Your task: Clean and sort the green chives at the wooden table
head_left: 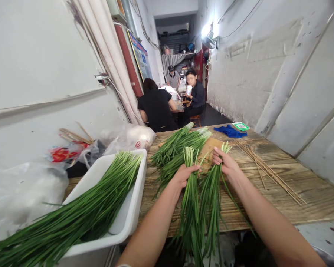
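The leafy green bunch [191, 196] in your left hand [185, 173] hangs pale stems up, leaves trailing past the near edge of the table [311, 189]. The second bunch [212, 193] in your right hand [225, 161] hangs alongside, likewise pale-topped.

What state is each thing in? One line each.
Left hand: closed around first chive bunch
Right hand: gripping second chive bunch
White tray: upright, holding loose chives, leaves overhanging rim
Chive pile: lying down
Blue cloth: crumpled
Thin sticks: lying loosely together
QR-code card: code showing
Light: lit
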Tool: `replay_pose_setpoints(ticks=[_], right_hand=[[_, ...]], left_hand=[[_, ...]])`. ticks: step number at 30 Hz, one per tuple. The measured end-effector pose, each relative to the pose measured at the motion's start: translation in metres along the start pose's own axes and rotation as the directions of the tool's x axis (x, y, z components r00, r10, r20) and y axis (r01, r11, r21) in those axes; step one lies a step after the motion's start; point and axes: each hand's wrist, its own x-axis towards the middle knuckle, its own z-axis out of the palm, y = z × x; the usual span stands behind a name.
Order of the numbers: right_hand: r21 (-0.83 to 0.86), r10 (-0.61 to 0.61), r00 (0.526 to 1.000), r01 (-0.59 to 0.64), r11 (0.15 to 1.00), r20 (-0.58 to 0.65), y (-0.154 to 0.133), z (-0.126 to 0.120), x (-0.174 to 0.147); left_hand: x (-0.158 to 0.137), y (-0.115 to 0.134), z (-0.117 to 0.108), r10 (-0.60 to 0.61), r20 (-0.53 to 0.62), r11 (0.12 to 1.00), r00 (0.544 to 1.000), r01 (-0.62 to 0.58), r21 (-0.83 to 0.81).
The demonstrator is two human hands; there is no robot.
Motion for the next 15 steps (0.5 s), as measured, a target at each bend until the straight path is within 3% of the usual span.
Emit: replay_pose_setpoints(ticks=[4,9,12,15], right_hand=[[-0.133,0.076,0.985,-0.096,0.986,-0.152,0.004,0.003,-0.001],[-0.456,-0.089,0.967,-0.031,0.889,-0.239,0.026,0.016,-0.009],[-0.572,-0.153,0.958,-0.013,0.82,-0.241,0.032,0.018,-0.01],[-0.596,-0.172,0.961,0.008,0.803,-0.219,0.031,0.018,-0.011]], left_hand=[[0.0,-0.002,0.003,0.123,-0.076,0.992,0.989,-0.12,0.042],[0.005,-0.012,0.006,0.331,-0.15,0.936,0.932,-0.304,0.179],[0.006,-0.015,0.007,0.37,-0.164,0.917,0.915,-0.33,0.225],[0.004,-0.013,0.009,0.386,-0.169,0.907,0.907,-0.339,0.251]])
